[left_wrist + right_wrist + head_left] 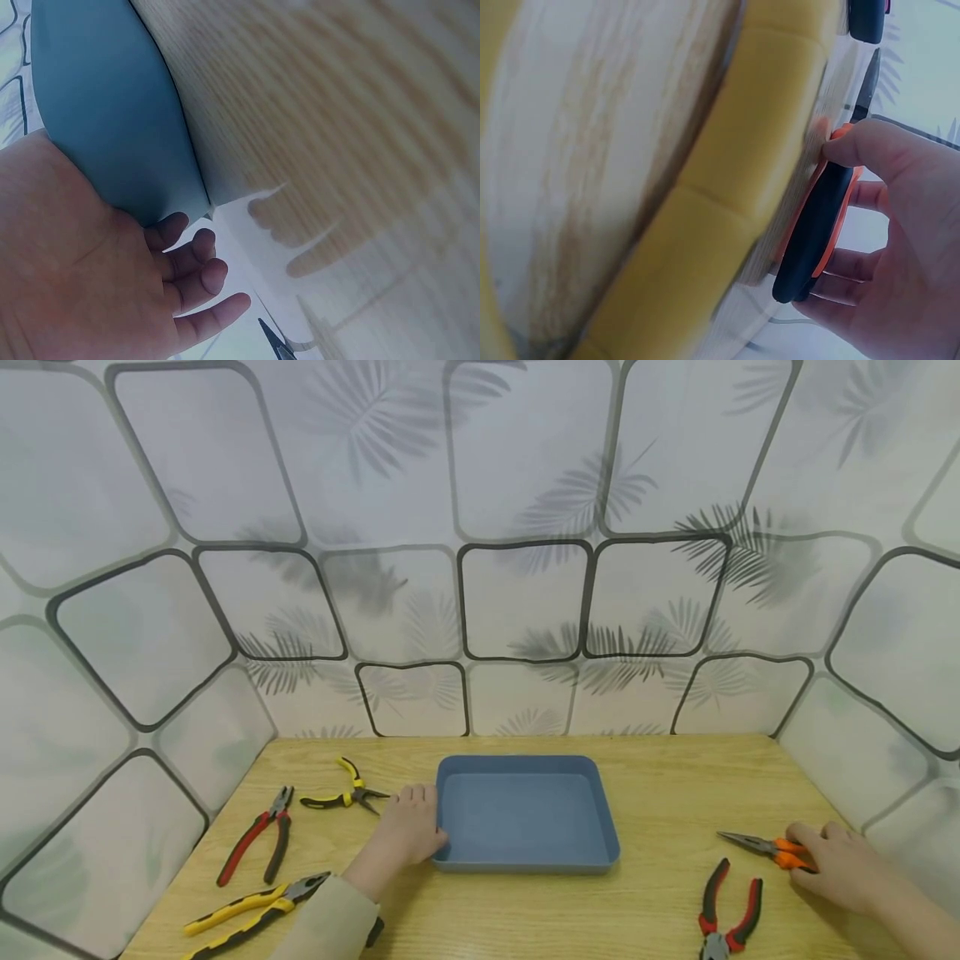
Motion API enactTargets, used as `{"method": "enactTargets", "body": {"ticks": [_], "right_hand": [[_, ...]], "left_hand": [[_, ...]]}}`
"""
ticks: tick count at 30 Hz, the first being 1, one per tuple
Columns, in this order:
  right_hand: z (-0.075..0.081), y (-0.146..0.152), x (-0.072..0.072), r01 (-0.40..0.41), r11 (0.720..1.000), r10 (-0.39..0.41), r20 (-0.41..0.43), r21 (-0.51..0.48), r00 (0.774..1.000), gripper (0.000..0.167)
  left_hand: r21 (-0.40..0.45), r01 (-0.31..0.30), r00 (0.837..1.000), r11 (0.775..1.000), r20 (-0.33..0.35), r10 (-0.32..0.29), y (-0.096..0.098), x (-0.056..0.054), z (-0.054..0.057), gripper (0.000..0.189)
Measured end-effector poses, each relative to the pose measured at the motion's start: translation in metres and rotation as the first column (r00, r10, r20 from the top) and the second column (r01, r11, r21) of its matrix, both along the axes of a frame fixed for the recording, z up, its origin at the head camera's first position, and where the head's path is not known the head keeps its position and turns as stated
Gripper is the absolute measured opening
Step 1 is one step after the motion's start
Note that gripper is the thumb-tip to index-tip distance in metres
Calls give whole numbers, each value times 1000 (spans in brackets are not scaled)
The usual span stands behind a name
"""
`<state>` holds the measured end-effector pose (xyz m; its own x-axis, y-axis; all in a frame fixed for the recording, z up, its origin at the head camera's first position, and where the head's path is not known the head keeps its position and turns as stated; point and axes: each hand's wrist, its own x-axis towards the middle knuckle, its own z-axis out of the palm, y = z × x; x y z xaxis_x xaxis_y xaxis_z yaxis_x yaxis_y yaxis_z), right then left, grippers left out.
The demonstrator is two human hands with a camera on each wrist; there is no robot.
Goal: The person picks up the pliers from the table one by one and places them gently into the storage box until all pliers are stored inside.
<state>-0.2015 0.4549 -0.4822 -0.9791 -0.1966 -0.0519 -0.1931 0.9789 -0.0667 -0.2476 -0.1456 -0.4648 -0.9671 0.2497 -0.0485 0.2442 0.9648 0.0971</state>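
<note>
A shallow blue-grey tray [525,867] lies on the wooden table. My left hand [411,827] touches its left side; in the left wrist view the palm is against the tray wall [112,97], with loosely bent fingers [202,274] beside it. At the right, my right hand [840,864] holds needle-nose pliers with orange and black handles [787,853], jaws pointing left. The right wrist view shows the thumb on one side of the handles [817,225] and the fingers on the other. Red-and-black pliers [714,943] lie just left of that hand.
At the left lie red-and-black pliers [279,818], small yellow-and-black pliers [352,797] and larger yellow-and-black pliers [262,914]. A big yellow handle [727,142] crosses close to the right wrist camera. Patterned cloth walls [525,602] enclose the table's back and sides.
</note>
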Motion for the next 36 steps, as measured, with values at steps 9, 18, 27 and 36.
{"method": "enactTargets", "body": {"ticks": [9, 18, 27, 36], "right_hand": [[1, 0, -3, 19, 999, -22, 87, 35, 996, 47], [8, -3, 0, 55, 994, -60, 46, 95, 997, 58], [19, -10, 1, 73, 990, -64, -78, 118, 995, 51], [25, -16, 3, 63, 994, -51, -127, 87, 991, 57]], "left_hand": [[4, 5, 1000, 1000, 3, -5, 1, 0, 0, 65], [-1, 3, 1000, 1000, -1, -3, 3, 0, 2, 64], [-15, 8, 1000, 1000, 1, -8, 1, 0, 3, 65], [-31, 10, 1000, 999, -8, -11, 0, -1, 3, 65]]}}
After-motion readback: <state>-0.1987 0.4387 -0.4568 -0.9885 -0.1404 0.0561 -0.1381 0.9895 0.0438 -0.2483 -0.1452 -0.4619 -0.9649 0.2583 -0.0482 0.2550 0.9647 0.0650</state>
